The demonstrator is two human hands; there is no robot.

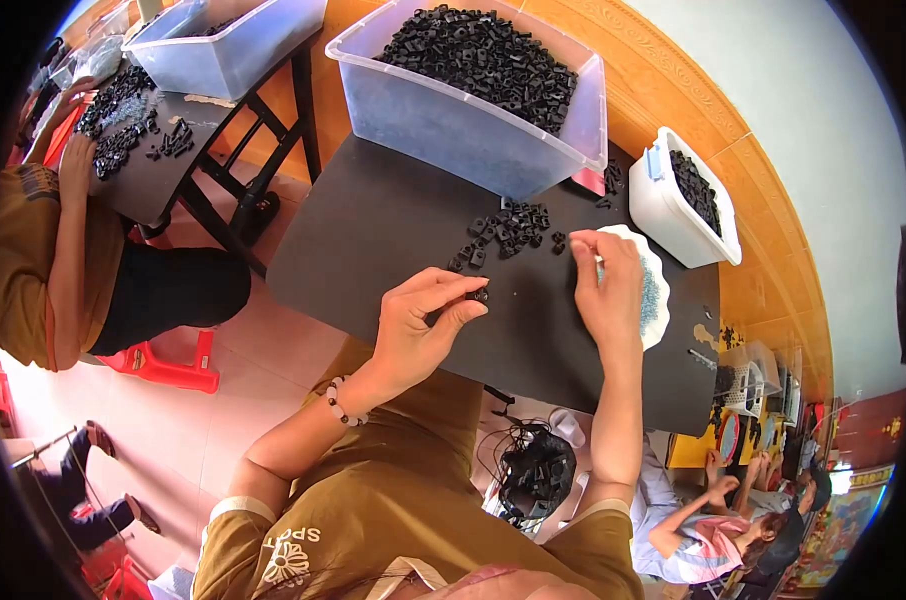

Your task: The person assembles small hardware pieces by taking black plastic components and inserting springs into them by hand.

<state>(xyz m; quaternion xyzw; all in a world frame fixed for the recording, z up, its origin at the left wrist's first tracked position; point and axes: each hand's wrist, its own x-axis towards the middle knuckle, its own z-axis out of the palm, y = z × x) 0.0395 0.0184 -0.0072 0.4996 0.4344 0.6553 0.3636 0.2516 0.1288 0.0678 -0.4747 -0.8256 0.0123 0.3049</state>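
My left hand (418,325) pinches a small black plastic part (480,294) between thumb and fingertips, just above the dark table (343,230). To the right, my right hand (609,280) has its fingers drawn together over the left edge of a white scalloped plate (657,328). Whatever those fingers hold, if anything, is too small to make out. Tiny clear-blue pieces (651,295) lie in the plate, partly covered by this hand. A loose heap of black plastic parts (513,228) sits on the table beyond and between both hands.
A large clear bin (433,140) full of black parts stands at the table's far side. A white tub (663,215) of black pieces is at the far right. Below the near edge hangs a black bag (538,470). Co-workers sit at tables left and lower right.
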